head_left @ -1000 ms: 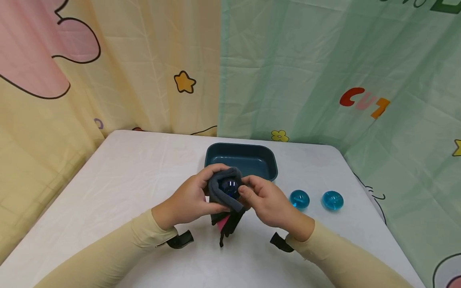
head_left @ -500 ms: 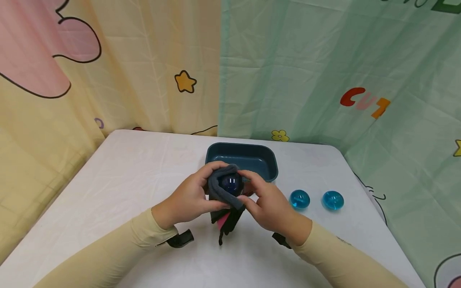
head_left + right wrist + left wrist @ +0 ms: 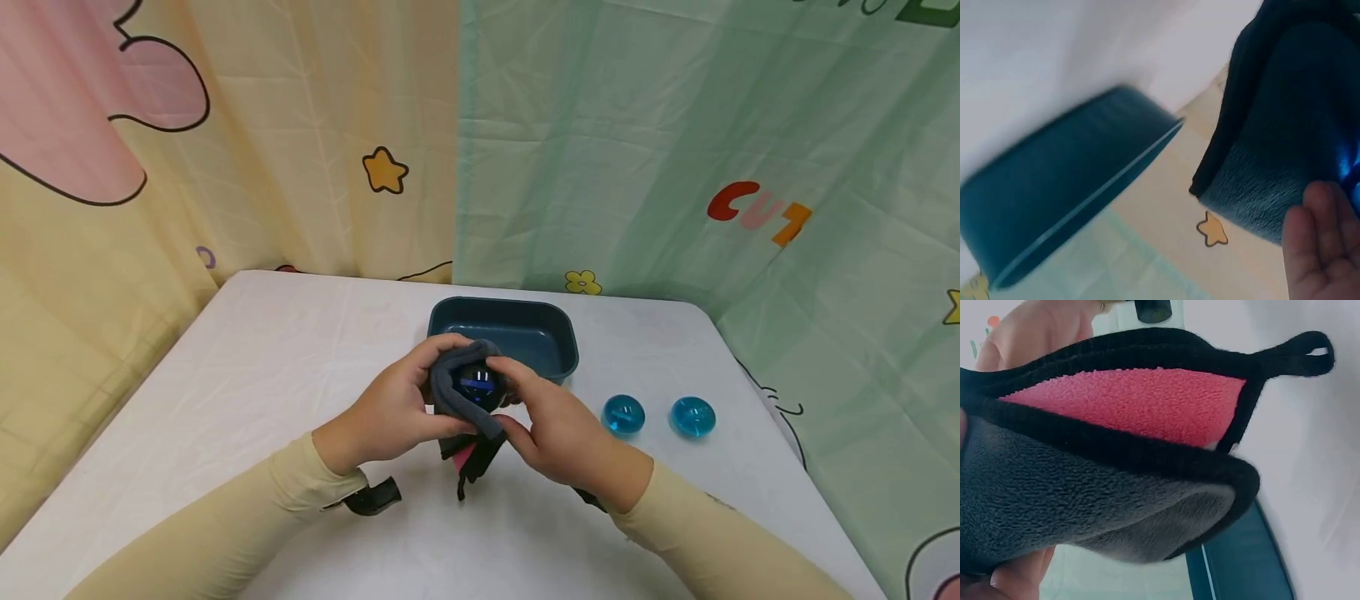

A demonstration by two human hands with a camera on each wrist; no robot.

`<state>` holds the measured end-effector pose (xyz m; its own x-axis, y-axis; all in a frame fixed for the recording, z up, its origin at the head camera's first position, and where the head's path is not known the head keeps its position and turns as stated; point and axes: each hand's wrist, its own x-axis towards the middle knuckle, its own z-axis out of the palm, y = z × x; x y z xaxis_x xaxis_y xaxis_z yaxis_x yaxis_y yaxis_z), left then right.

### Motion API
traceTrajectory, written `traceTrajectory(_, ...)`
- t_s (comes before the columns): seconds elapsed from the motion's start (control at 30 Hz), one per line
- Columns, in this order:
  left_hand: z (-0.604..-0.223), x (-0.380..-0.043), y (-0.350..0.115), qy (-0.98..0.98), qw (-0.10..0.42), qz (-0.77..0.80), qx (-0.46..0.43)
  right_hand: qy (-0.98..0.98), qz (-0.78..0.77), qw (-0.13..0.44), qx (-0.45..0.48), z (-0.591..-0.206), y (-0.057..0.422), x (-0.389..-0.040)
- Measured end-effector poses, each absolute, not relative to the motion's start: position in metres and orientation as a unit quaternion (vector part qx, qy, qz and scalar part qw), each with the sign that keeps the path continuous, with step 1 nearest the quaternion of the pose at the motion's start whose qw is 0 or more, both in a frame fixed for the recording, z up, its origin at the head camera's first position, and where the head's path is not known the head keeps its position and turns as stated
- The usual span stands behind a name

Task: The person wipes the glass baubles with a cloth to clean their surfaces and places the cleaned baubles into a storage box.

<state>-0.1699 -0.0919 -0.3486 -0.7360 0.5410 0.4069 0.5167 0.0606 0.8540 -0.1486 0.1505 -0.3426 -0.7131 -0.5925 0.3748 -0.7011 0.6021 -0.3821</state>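
Cloth [image 3: 468, 410] hides pt. of dark ball [image 3: 482, 383] & L hand [image 3: 390, 408]. Cloth & R hand [image 3: 566, 429] block pt. of bin [image 3: 543, 337]. R wrist view: bin blurry, ball cut off at edge. Mark [image 3: 720, 501] on R sleeve [image 3: 697, 525] too sm. to read.

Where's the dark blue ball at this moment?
Near centre in the head view, the dark blue ball sits in the folded grey cloth, between the left hand and right hand.

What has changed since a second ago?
The right-hand grip widened: its index finger moved up-left along the dark ball, its thumb down to a corner of the cloth. Ball and cloth shifted slightly up in the head view. The left-hand grip on the cloth, tray and blue balls stayed.
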Motion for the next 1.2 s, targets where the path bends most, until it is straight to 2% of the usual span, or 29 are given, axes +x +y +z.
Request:
traceTrajectory(0.07, -0.348, -0.170, -0.091, 0.726, 0.017, 0.580, 0.368, -0.897, 0.228, 0.118, 0.359, -0.342, 0.151, -0.149)
traceTrajectory(0.13, -0.348, -0.169, -0.090, 0.728, 0.018, 0.577, 0.370, -0.900, 0.244, 0.099, 0.348, -0.341, 0.151, -0.150)
traceTrajectory(0.27, -0.346, -0.169, -0.089, 0.729, 0.018, 0.573, 0.373, -0.873, 0.376, -0.002, 0.311, -0.340, 0.153, -0.151)
traceTrajectory(0.37, -0.346, -0.168, -0.089, 0.730, 0.016, 0.571, 0.374, -0.846, 0.444, -0.042, 0.292, -0.339, 0.153, -0.152)
traceTrajectory(0.43, -0.347, -0.169, -0.090, 0.730, 0.014, 0.574, 0.371, -0.843, 0.448, -0.039, 0.295, -0.338, 0.152, -0.150)
traceTrajectory(0.53, -0.347, -0.171, -0.092, 0.721, 0.010, 0.588, 0.366, -0.856, 0.405, -0.006, 0.321, -0.337, 0.150, -0.146)
traceTrajectory(0.7, -0.347, -0.171, -0.095, 0.715, 0.015, 0.596, 0.366, -0.900, 0.243, 0.110, 0.344, -0.333, 0.148, -0.144)
traceTrajectory(0.77, -0.347, -0.169, -0.095, 0.719, 0.020, 0.590, 0.368, -0.905, 0.220, 0.129, 0.341, -0.332, 0.148, -0.145)
traceTrajectory(0.83, -0.347, -0.167, -0.094, 0.722, 0.029, 0.587, 0.365, -0.901, 0.254, 0.103, 0.337, -0.332, 0.150, -0.147)
traceTrajectory(0.93, -0.346, -0.165, -0.092, 0.726, 0.038, 0.582, 0.364, -0.876, 0.368, 0.008, 0.311, -0.331, 0.153, -0.150)
traceTrajectory(1.0, -0.346, -0.165, -0.091, 0.727, 0.039, 0.579, 0.366, -0.859, 0.422, -0.029, 0.289, -0.331, 0.153, -0.151)
traceTrajectory(1.07, -0.346, -0.165, -0.091, 0.731, 0.031, 0.573, 0.369, -0.852, 0.436, -0.032, 0.287, -0.333, 0.153, -0.150)
traceTrajectory(1.2, -0.348, -0.170, -0.093, 0.739, 0.012, 0.567, 0.363, -0.874, 0.363, 0.028, 0.321, -0.337, 0.150, -0.147)
